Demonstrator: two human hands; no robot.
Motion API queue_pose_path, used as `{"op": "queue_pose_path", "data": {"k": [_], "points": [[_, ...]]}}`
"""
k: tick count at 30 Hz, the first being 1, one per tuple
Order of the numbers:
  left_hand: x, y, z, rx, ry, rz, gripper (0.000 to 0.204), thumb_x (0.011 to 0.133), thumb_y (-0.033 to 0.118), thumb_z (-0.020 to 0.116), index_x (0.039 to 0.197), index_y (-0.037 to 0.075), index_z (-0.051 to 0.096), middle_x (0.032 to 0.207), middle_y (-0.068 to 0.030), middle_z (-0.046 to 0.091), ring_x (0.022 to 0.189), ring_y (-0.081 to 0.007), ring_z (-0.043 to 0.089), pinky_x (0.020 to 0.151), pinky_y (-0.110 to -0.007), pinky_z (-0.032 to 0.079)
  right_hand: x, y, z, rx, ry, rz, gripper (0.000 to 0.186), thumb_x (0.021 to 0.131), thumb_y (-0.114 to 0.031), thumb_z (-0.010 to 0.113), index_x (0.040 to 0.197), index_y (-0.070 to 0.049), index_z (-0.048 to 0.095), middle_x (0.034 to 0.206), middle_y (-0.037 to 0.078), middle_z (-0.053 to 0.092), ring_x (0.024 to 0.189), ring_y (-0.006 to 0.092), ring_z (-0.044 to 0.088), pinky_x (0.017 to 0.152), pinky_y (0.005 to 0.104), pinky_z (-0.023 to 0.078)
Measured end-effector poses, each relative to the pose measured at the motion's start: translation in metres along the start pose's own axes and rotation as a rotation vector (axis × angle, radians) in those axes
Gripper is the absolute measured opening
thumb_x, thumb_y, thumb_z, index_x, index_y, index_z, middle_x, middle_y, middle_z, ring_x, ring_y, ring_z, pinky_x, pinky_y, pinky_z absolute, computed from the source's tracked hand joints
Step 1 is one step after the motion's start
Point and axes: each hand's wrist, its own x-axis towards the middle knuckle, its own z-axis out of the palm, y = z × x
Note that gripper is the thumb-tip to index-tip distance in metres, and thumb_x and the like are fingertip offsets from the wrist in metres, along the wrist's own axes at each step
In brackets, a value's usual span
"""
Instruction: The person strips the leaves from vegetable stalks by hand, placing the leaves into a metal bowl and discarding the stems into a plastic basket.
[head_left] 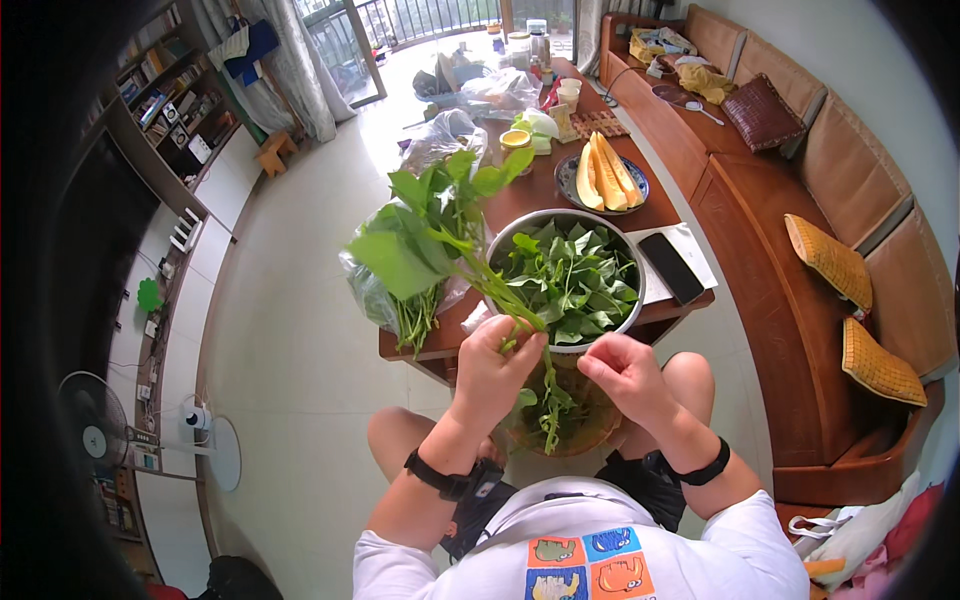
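My left hand (492, 362) is closed round the stems of a bunch of leafy greens (440, 235); broad leaves fan out up and to the left, while stem ends hang below the fist. Just to its right, my right hand (628, 372) is held in a pinch, apart from the bunch. Whatever lies between those fingertips is too small to make out. Beyond both hands, on the table's near end, sits a large round bowl (641, 300) heaped with loose green leaves (575, 285). Under my hands, between my knees, stands a round brownish container (600, 432) with green scraps in it.
More stemmed greens (416, 318) lie in a clear plastic bag on the wooden table (440, 345), left of the bowl. A phone (672, 268) rests at the bowl's right. Behind are a plate of melon slices (604, 175), jars and bags. A wooden sofa (760, 260) runs along the right.
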Motion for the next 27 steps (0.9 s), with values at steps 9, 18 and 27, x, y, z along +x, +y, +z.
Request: {"op": "queue_pose_path", "data": {"k": [9, 18, 27], "points": [[-0.008, 0.006, 0.007, 0.027, -0.1, 0.011, 0.011, 0.084, 0.008, 0.071, 0.085, -0.001, 0.066, 0.077, -0.0069, 0.063, 0.07, -0.0166, 0.058, 0.062, -0.028, 0.045, 0.006, -0.003, 0.014, 0.599, -0.287, 0.203, 0.018, 0.094, -0.013, 0.065, 0.107, 0.0, 0.068, 0.09, 0.002, 0.067, 0.08, 0.0067, 0.06, 0.072, 0.0211, 0.047], [-0.008, 0.015, -0.012, -0.629, -0.337, -0.356, 0.012, 0.089, 0.003, 0.063, 0.1, -0.001, 0.068, 0.089, -0.0038, 0.065, 0.082, -0.0079, 0.059, 0.069, -0.025, 0.049, 0.01, -0.006, 0.0, 0.624, -0.403, 0.258, 0.013, 0.093, -0.014, 0.066, 0.099, -0.003, 0.071, 0.081, 0.0, 0.068, 0.069, 0.0025, 0.057, 0.058, 0.0175, 0.04], [-0.006, 0.04, -0.01, 0.601, -0.153, 0.58, 0.027, 0.073, 0.0, 0.071, 0.098, 0.011, 0.07, 0.089, -0.0047, 0.057, 0.066, -0.0199, 0.062, 0.057, -0.033, 0.052, 0.008, 0.012, 0.008, 0.584, -0.264, 0.22, 0.013, 0.092, -0.017, 0.068, 0.094, -0.004, 0.07, 0.076, -0.001, 0.067, 0.061, 0.0014, 0.052, 0.054, 0.0168, 0.038]]}}
